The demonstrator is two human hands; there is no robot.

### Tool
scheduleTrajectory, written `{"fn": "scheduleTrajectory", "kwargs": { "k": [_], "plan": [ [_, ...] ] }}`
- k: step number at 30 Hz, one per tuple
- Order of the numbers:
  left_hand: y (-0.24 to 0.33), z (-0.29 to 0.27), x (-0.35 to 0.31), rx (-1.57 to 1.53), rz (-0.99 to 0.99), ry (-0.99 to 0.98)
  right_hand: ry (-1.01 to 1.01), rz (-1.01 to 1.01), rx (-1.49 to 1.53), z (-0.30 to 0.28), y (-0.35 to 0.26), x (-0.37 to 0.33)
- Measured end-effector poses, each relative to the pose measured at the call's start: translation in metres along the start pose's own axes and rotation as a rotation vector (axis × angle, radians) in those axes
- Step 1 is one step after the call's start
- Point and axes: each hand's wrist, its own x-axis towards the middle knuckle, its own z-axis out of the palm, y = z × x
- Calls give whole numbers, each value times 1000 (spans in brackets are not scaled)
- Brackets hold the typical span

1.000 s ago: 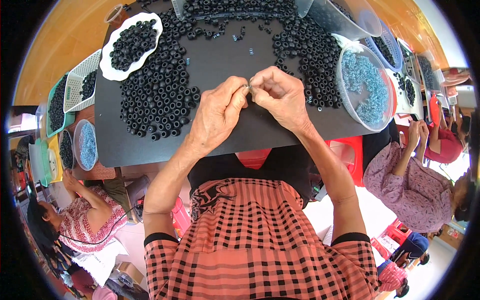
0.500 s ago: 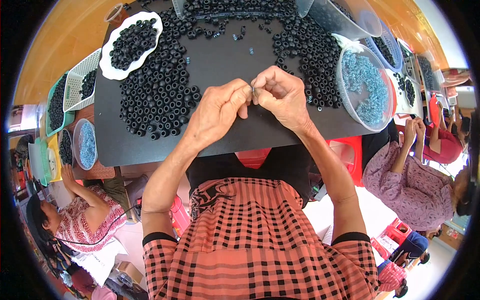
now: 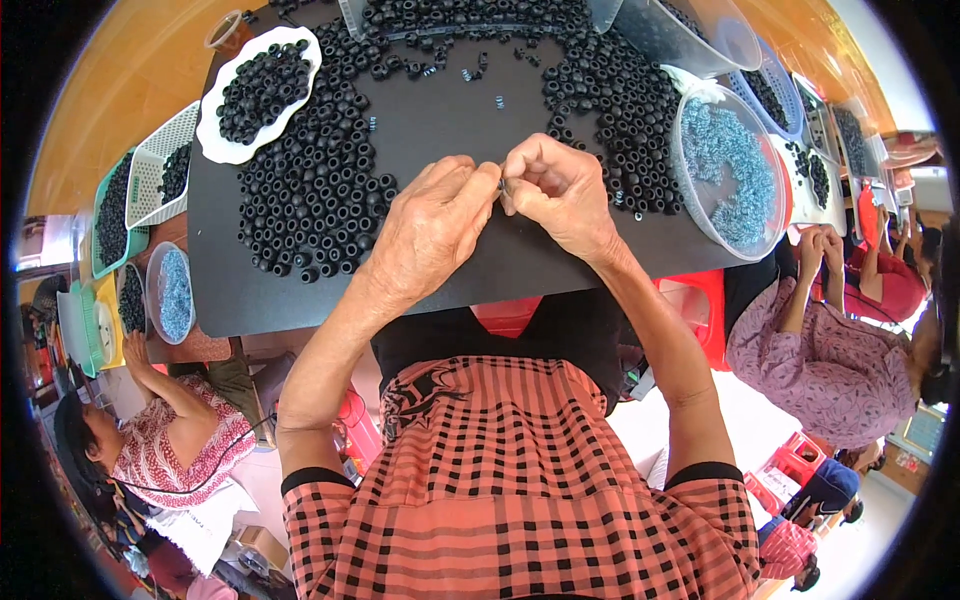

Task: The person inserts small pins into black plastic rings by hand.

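Note:
My left hand (image 3: 435, 225) and my right hand (image 3: 562, 195) meet fingertip to fingertip over the near middle of the dark table. Each is closed in a pinch. Between them a tiny bluish-grey piece (image 3: 502, 184) shows, its colour like the springs nearby, mostly covered by the fingers. What else the left fingers grip is hidden. Left of my hands spreads a pile of black ring-like plastic parts (image 3: 310, 200), and another black pile (image 3: 640, 130) lies to the right. A few loose springs (image 3: 500, 102) rest on the tabletop beyond. A clear round tub (image 3: 690, 190) holds many blue springs (image 3: 740, 150).
A white scalloped plate (image 3: 212, 130) of black parts stands at the far left. Clear bins (image 3: 670, 45) and a blue basket (image 3: 790, 85) crowd the far right. Co-workers sit left (image 3: 190, 420) and right (image 3: 810, 350). A red stool (image 3: 700, 310) is under the table's right side.
My left hand has rolled over so its back faces up more, hiding more of its fingers. The right hand keeps its pinch nearly in place.

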Motion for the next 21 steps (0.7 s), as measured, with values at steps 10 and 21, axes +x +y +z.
{"fn": "scheduleTrajectory", "kwargs": {
  "k": [10,21],
  "plan": [
    [-2,-8,5,-611,-502,-234,21,-61,-53,3,-6,-3],
    [-2,-8,5,-338,-365,-189,-27,-65,-18,1,2,-2]
  ]
}}
